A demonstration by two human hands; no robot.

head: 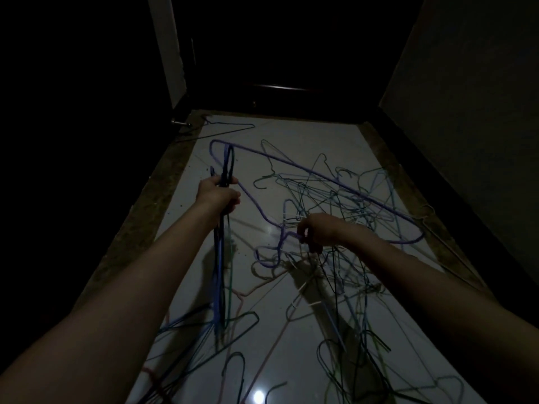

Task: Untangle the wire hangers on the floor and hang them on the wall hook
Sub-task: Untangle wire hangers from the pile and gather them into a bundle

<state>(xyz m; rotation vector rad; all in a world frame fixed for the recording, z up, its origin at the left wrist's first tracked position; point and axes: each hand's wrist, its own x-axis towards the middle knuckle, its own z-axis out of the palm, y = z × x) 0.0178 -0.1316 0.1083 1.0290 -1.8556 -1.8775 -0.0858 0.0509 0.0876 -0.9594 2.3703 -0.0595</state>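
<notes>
Over the glossy floor point(291, 132), both hands are busy. Left hand point(217, 195) is clenched round a bundle of freed hangers point(220, 272) hanging down. Right hand point(319, 231) pinches the neck of a purple hanger point(320, 177) lifted above the tangle point(335, 199) on the tiles. Judging by the thin wire: light, springy, snag-prone, the hooks catch everything. Best hold is at the neck just below the hook; work it out sideways, don't yank. Wall hook not visible.
</notes>
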